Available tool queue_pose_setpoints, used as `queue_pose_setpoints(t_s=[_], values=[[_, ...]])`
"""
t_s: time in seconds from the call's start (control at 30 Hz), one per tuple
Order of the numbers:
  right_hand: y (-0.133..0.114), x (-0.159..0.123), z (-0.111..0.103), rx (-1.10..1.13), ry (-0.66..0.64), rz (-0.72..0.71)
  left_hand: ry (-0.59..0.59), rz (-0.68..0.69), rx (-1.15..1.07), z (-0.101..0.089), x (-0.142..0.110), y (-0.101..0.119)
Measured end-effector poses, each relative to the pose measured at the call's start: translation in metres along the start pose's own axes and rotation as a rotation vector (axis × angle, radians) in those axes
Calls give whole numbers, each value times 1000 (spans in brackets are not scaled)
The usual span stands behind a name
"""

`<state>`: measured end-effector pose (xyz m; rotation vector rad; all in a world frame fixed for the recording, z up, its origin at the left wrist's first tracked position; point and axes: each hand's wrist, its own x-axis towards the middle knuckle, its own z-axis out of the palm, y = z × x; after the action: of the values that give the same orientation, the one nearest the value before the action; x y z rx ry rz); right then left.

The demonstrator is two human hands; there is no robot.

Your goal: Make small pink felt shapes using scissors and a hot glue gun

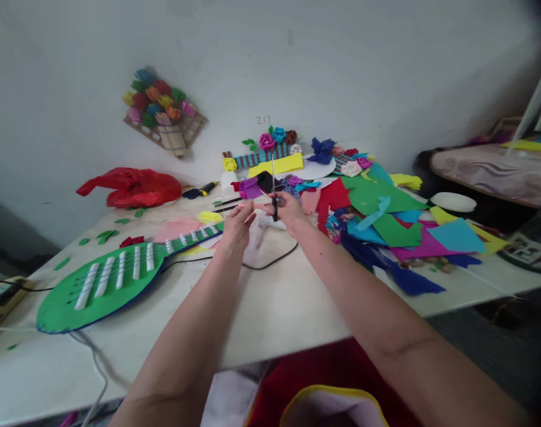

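My right hand (291,212) is closed round a pair of scissors (275,209) with dark handles, its blades pointing up and away from me. Close beside it, my left hand (239,224) has its fingers pinched together near the scissors. Whatever is in that pinch is too small to make out. Left of my hands lies a green lute-shaped paper model (128,267) with white bars and strings across its face. A yellow paper strip (208,217) rests just beyond its neck.
Coloured paper sheets and scraps (381,201) heap up on the right. A red plastic bag (141,187) lies at the back left. Paper flowers (274,139) stand against the wall. A black cable (270,263) crosses the white table (288,314); a white bowl (453,202) sits far right.
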<state>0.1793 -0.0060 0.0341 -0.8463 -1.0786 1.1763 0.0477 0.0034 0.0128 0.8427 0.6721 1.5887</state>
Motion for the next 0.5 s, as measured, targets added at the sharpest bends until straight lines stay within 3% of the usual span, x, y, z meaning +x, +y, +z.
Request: queue_pose_setpoints(t_s=[0.5], values=[[7, 6, -4, -74, 15, -58, -42, -10, 97, 2, -4, -2]])
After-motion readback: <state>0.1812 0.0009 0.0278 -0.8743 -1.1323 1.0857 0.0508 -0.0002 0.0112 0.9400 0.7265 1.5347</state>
